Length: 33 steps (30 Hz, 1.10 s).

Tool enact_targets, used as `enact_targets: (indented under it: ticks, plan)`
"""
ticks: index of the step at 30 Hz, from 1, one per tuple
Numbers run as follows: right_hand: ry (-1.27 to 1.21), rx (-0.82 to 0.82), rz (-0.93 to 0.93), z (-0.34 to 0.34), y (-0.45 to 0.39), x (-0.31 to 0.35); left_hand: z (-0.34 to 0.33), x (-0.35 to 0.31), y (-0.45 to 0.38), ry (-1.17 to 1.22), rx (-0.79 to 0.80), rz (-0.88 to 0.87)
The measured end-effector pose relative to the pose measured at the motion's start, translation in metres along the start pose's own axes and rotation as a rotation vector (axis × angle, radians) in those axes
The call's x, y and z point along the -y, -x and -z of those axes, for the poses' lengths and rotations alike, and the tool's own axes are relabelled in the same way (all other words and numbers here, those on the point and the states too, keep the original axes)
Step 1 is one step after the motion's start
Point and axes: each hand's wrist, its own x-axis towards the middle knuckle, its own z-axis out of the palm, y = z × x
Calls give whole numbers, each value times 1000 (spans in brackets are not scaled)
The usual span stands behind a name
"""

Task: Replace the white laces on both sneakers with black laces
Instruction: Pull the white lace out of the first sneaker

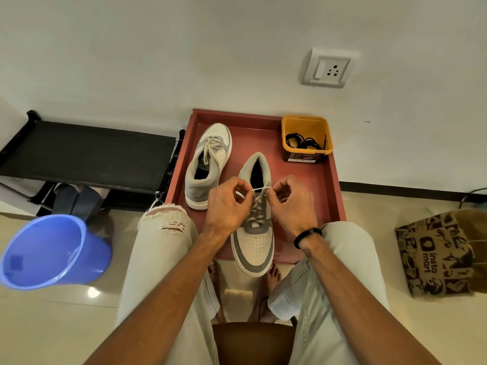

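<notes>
Red-brown tray flat on the floor against the wall, bearing both sneakers and a tub; near sneaker grey and off-white, toe pointing at the seated person and overhanging the tray's front edge, heel toward the wall; white lace stretched taut across its top eyelets, left hand pinching one end with curled fingers, right hand pinching the other end likewise, both hands just above the tongue; black band round the right wrist; second sneaker lying to the left, toe toward the wall, still threaded with white lace, apart from both hands; yellow tub in the tray's far right corner, black laces coiled inside it; blue bucket tipped at far left on the tiles; black rack behind it beside the tray; printed paper bag at right; wall socket above.
</notes>
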Motion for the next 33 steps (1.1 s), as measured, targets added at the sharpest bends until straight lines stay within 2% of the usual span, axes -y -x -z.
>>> enact_targets:
  ticks: [3, 5, 11, 13, 17, 19, 23, 28, 30, 33]
  plan:
    - [25, 26, -26, 0, 0, -1, 3, -3, -2, 75, -112, 81]
    - [60, 32, -40, -1, 1, -1, 3, -4, -1, 113, -130, 92]
    - [63, -17, -97, -1, 2, -1, 2, -7, 1, 179, 48, 49]
    - [3, -12, -118, -1, 1, -1, 1, -4, 1, 130, 104, 27]
    - [-126, 7, -116, 0, 0, -1, -3, 0, 1, 51, 123, -26]
    - [-129, 9, -116, 0, 0, -2, -2, 1, -1, 145, 107, 33]
    - [-52, 3, -139, 0, 1, -1, 1, 0, -6, 515, 80, 244]
    - [42, 26, -97, -5, 0, -3, 7, -6, -7, 789, 215, 418]
    - [20, 22, -63, -6, -1, -3, 7, -5, -7, 685, 271, 414]
    - [-122, 2, -76, -4, -2, -3, 2, 3, -7, 377, 307, 247]
